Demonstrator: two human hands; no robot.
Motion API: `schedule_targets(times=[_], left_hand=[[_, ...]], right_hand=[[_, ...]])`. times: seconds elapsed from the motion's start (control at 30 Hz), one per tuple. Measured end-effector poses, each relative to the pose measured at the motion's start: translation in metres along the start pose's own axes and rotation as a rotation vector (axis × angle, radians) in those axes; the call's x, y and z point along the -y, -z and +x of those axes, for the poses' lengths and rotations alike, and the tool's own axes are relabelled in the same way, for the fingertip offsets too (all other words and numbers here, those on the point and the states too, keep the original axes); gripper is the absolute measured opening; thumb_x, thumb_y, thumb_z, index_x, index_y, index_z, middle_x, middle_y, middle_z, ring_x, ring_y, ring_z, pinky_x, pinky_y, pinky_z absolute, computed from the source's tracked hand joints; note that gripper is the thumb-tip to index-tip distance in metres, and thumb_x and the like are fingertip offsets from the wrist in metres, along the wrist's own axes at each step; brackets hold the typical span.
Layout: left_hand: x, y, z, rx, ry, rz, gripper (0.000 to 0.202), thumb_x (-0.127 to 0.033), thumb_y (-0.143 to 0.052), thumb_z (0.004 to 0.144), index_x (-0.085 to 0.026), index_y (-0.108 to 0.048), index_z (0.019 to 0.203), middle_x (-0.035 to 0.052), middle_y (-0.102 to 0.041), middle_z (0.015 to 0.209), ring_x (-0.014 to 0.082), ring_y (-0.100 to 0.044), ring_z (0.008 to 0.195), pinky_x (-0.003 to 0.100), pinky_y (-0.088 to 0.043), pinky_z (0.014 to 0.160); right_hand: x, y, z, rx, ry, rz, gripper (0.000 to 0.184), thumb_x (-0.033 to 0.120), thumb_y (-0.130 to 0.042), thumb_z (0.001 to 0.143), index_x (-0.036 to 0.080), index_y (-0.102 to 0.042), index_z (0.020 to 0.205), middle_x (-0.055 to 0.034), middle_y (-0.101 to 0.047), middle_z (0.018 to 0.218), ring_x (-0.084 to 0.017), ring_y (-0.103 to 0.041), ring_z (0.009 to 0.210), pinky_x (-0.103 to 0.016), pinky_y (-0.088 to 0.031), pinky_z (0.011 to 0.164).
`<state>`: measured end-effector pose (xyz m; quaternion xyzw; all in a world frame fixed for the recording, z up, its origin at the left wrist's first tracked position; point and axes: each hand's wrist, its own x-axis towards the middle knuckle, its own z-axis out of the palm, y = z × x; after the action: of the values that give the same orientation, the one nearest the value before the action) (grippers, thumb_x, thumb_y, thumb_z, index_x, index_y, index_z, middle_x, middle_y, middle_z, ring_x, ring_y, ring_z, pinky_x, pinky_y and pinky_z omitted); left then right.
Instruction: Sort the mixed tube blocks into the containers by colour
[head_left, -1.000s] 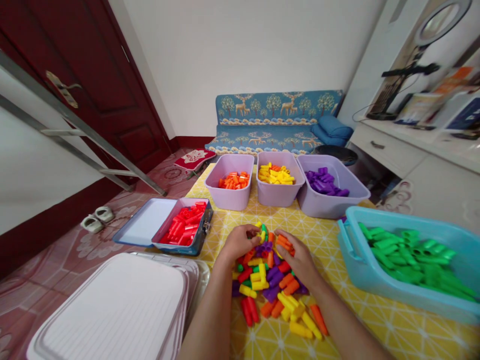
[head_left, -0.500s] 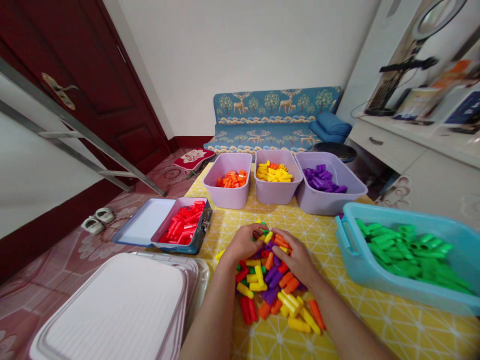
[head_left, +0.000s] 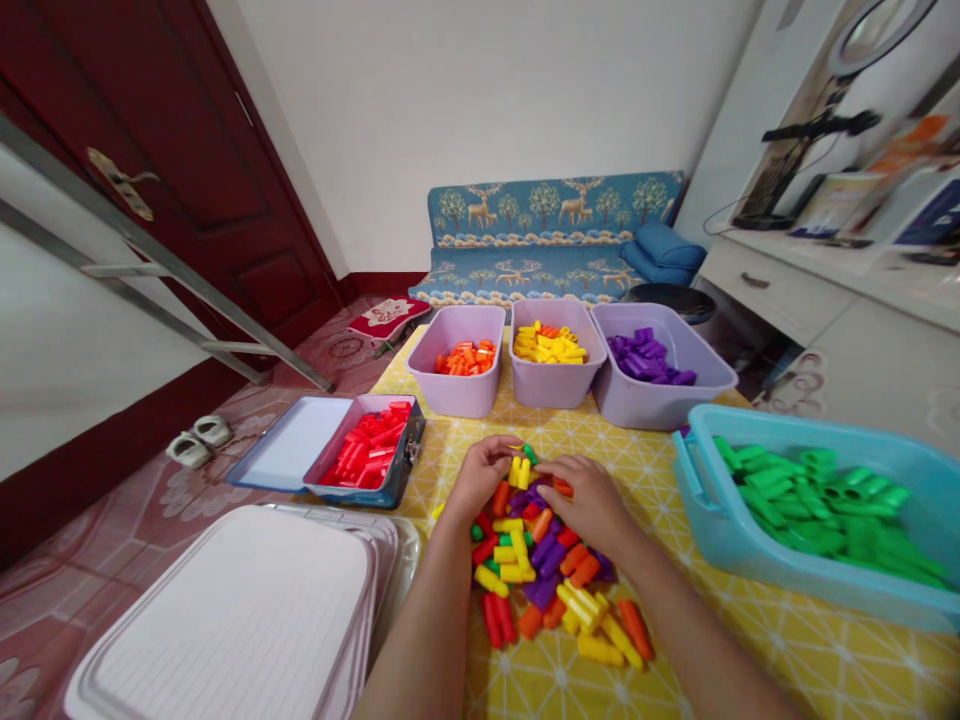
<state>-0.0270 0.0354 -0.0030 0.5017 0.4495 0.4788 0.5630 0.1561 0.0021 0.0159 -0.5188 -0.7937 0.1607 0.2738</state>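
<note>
A heap of short plastic tubes [head_left: 541, 566] in red, orange, yellow, purple and green lies on the yellow tablecloth [head_left: 765, 650]. Both my hands rest on the far side of the heap. My left hand [head_left: 480, 476] has its fingers curled around tubes I cannot name by colour. My right hand [head_left: 589, 500] is curled over orange pieces [head_left: 562, 487]. Between the two hands stand yellow tubes [head_left: 516, 470] and a green one.
Three lilac bins stand behind the heap: orange tubes [head_left: 462, 358], yellow tubes [head_left: 550, 345], purple tubes [head_left: 648, 360]. A blue tin [head_left: 330, 455] with red tubes sits left. A turquoise basket [head_left: 817, 500] of green tubes is on the right. White lidded box [head_left: 240, 620] at front left.
Both hands have shifted slightly toward each other at the far edge of the heap, and yellow tubes now stand up between the fingers. The camera tilted a little.
</note>
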Motion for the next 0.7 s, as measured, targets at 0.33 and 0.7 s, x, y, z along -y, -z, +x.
schedule_targets(times=[0.33,0.7], left_hand=[[0.003,0.002,0.001,-0.03,-0.007,0.147,0.03,-0.012,-0.047,0.074,-0.014,-0.065,0.098,0.0047,-0.071,0.093,0.0127,-0.064,0.085,0.026,-0.05,0.084],[-0.001,-0.002,-0.003,-0.04,0.066,0.006,0.031,-0.012,-0.044,0.074,-0.012,-0.064,0.097,0.0096,-0.07,0.101,0.0161,-0.066,0.095,0.03,-0.05,0.089]], right_hand=[[0.01,-0.016,0.014,-0.014,-0.045,-0.129,0.027,0.017,-0.053,0.082,0.024,-0.068,0.103,-0.0082,-0.066,0.1,-0.023,-0.058,0.099,-0.036,-0.042,0.089],[0.018,-0.017,0.013,-0.036,0.053,0.077,0.031,0.014,-0.053,0.078,0.025,-0.068,0.103,-0.0045,-0.067,0.113,-0.022,-0.06,0.103,-0.039,-0.044,0.092]])
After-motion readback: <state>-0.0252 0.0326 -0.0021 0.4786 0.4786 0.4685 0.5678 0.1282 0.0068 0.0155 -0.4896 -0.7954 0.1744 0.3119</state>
